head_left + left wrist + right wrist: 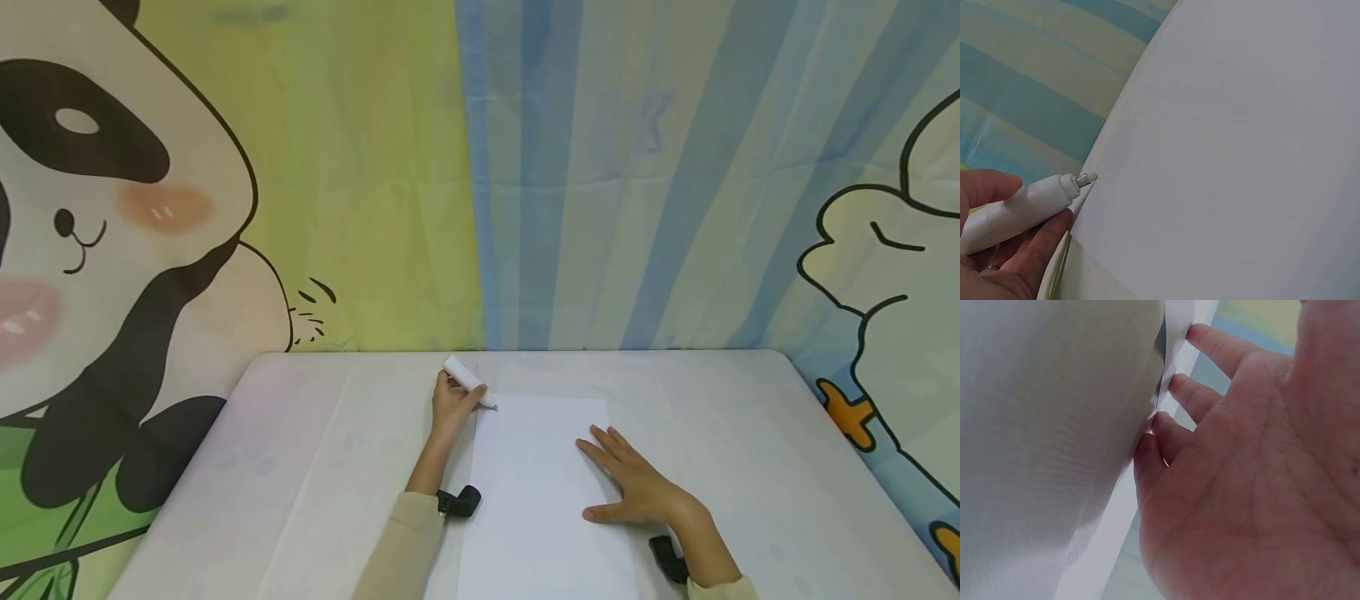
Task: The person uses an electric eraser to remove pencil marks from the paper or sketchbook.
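My left hand (448, 417) grips a white electric eraser (463, 372) near the top left corner of a white paper sheet (540, 492). In the left wrist view the eraser (1025, 209) lies between thumb and fingers, its metal collet and pale tip close to the paper's edge; whether the tip touches is hard to tell. With fingers straight and spread, my right hand (637, 490) rests at the sheet's right edge. Seen from the right wrist, the fingertips of that hand (1254, 487) meet the paper's edge.
The sheet lies on a white-covered table (300, 500). Behind the table hangs a yellow and blue striped curtain (547, 167) with a cartoon panda (210, 333) at left. Black wrist cameras (461, 502) are strapped to both arms.
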Demonstrator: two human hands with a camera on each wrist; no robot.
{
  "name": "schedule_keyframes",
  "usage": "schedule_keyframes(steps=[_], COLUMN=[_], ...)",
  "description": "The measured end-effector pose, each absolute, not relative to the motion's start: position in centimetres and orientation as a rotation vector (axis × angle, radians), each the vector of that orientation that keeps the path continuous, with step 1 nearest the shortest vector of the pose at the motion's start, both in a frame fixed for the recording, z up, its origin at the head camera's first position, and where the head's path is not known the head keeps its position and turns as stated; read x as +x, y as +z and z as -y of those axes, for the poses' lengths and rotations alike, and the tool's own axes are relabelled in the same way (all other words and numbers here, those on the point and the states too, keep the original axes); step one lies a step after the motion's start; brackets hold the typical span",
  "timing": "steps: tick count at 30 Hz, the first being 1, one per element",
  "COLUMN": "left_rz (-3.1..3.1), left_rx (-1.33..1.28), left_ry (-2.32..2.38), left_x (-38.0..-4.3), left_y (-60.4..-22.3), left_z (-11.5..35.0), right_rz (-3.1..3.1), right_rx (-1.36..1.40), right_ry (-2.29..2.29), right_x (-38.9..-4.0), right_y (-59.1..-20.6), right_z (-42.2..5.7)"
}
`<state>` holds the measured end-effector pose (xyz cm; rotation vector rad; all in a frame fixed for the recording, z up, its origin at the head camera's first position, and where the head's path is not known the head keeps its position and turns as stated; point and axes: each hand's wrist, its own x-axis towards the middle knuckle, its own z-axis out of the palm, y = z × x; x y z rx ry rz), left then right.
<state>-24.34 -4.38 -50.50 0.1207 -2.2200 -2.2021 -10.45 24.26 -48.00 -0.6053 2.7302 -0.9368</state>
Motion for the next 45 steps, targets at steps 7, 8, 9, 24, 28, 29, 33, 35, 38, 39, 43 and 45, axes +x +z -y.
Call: schedule_keyframes(steps=[7,8,9,24,28,29,33,35,38,39,43,45], left_rz=[2.23,2.235,2.234,2.231,2.231,2.231,2.238,2.241,2.242,2.244,2.26,2.26], left_rx=[0.116,0.111,0.11,0.15,0.142,0.141,0.133,0.131,0.128,0.127,0.11,0.101], left_ry=[-2.196,-2.193,-2.195,-2.196,-2.188,-2.186,-2.174,-2.176,-2.189,-2.192,-2.184,-2.184], left_x=[-24.0,-24.0,-23.9,-24.3,-24.3,-24.2,-24.2,-24.2,-24.0,-24.0,-23.5,-23.5], left_y=[-49.7,-49.7,-49.6,-50.4,-50.4,-50.3,-50.4,-50.4,-50.1,-49.9,-49.0,-49.0], left_z=[4.3,4.4,4.4,4.3,4.3,4.3,4.4,4.4,4.4,4.4,4.4,4.4], right_rz=[-2.727,-2.727,-2.727,-2.739,-2.741,-2.741,-2.736,-2.731,-2.729,-2.728,-2.733,-2.734], right_rx=[-0.608,-0.609,-0.609,-0.63,-0.629,-0.63,-0.626,-0.623,-0.62,-0.62,-0.619,-0.617], right_ry=[-0.942,-0.943,-0.942,-0.937,-0.934,-0.934,-0.939,-0.944,-0.955,-0.961,-0.966,-0.965], right_x=[-10.5,-10.5,-10.5,-10.5,-10.5,-10.5,-10.5,-10.5,-10.4,-10.4,-10.3,-10.3], right_y=[-48.0,-48.0,-48.0,-48.2,-48.1,-48.1,-48.0,-48.0,-48.0,-47.9,-48.0,-48.0], right_z=[-24.3,-24.3,-24.3,-24.3,-24.3,-24.3,-24.2,-24.2,-24.2,-24.2,-24.2,-24.2])
